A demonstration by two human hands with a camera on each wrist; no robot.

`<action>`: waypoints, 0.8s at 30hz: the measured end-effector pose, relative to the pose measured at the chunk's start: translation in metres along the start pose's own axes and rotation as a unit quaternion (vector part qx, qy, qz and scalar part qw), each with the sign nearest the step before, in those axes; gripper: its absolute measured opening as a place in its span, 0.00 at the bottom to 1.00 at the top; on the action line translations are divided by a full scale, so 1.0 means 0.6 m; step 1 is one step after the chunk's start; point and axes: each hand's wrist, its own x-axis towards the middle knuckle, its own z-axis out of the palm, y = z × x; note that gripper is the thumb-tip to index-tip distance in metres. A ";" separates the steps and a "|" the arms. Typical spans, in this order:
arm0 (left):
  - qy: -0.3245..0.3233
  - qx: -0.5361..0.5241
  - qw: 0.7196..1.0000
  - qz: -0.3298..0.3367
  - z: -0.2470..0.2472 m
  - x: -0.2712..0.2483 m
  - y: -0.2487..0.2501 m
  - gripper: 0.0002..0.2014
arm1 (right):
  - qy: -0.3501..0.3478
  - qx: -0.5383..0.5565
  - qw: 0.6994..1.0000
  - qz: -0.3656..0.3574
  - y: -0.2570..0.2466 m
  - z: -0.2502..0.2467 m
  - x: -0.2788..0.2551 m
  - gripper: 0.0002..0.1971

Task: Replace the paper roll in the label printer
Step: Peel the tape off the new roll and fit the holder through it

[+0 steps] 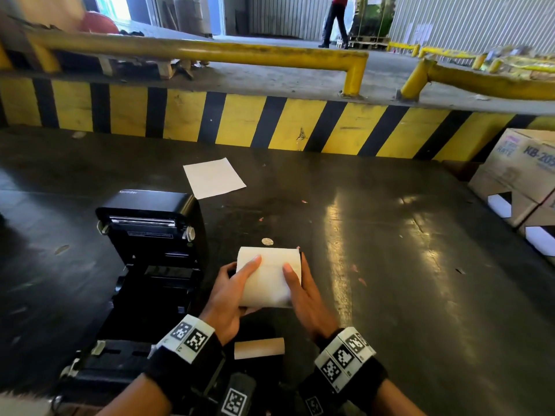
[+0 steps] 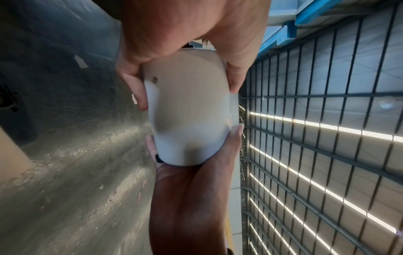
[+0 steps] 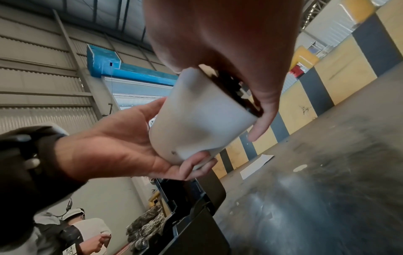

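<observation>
smooth white paper roll (image 1: pixel 270 276), both hands' grip

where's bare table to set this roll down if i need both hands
Widest bare patch: the table right of the paper roll, up to the cardboard boxes. A smaller patch lies between the loose sheet and the striped wall. Crowded: the left near side, with the open printer and the empty core.

The right hand (image 1: pixel 303 291) is covering the end face of the paper roll (image 1: pixel 268 276) it is gripping, so the core is staying out of sight. Below the left hand (image 1: pixel 226 298), wrist straps are hiding part of the label printer (image 1: pixel 150 265).
</observation>
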 end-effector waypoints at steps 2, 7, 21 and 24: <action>-0.002 0.023 1.000 -0.011 0.008 0.003 0.004 0.41 | 0.017 0.016 1.000 0.003 0.001 0.000 0.005 0.26; -0.092 0.126 0.986 -0.066 -0.002 0.023 0.025 0.29 | 0.048 0.109 0.990 0.081 -0.011 -0.026 0.019 0.08; -0.132 0.763 0.632 0.037 -0.033 0.128 -0.065 0.14 | 0.136 0.126 0.970 0.159 0.033 -0.090 0.001 0.13; -0.168 0.788 0.592 0.031 -0.029 0.134 -0.066 0.17 | 0.141 0.122 0.970 0.159 0.033 -0.100 -0.001 0.13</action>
